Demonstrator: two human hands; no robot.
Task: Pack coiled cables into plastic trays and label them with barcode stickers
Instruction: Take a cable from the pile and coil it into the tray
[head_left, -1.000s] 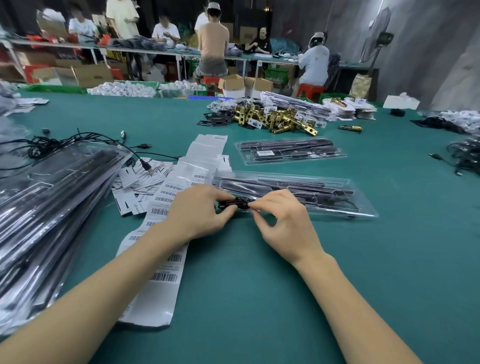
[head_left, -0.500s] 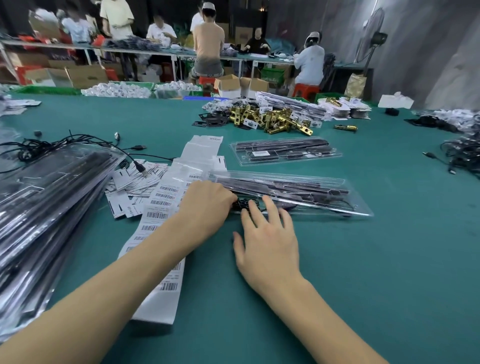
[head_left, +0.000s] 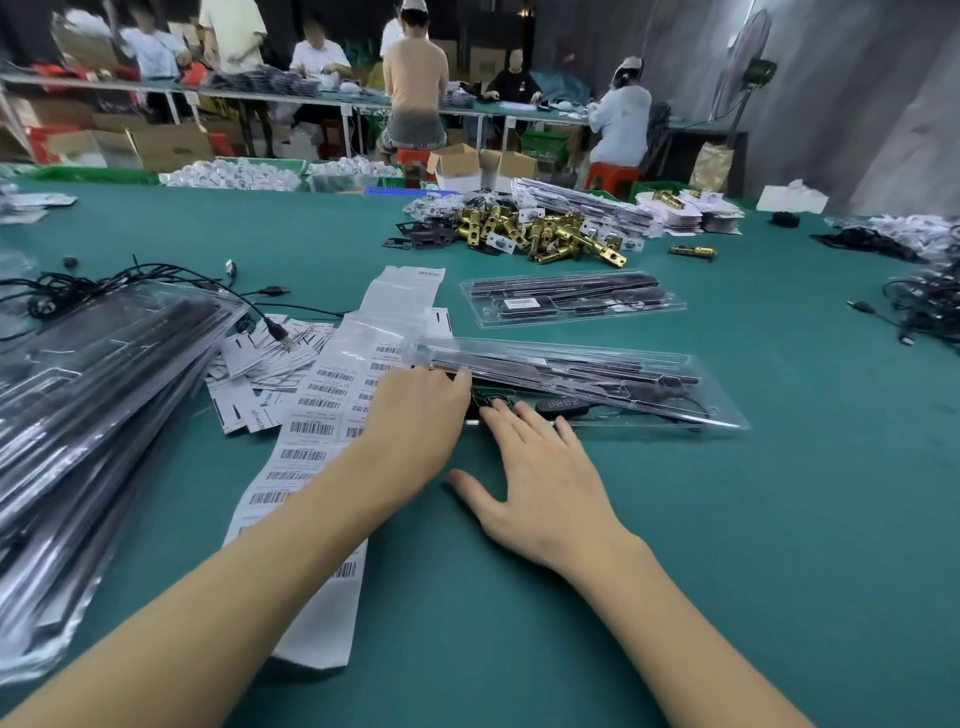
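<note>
left hand (head_left: 415, 410) at tray (head_left: 675, 364) edge, right hand (head_left: 540, 467) flat

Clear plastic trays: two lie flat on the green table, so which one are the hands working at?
The nearer tray, beside the barcode sticker strip; both hands touch its near-left end. The other tray lies farther back, untouched.

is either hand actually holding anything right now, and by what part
The left hand appears to lift the near tray's clear lid at its left end. The right hand holds nothing; its straight fingers press the coiled cable into the tray.
</note>
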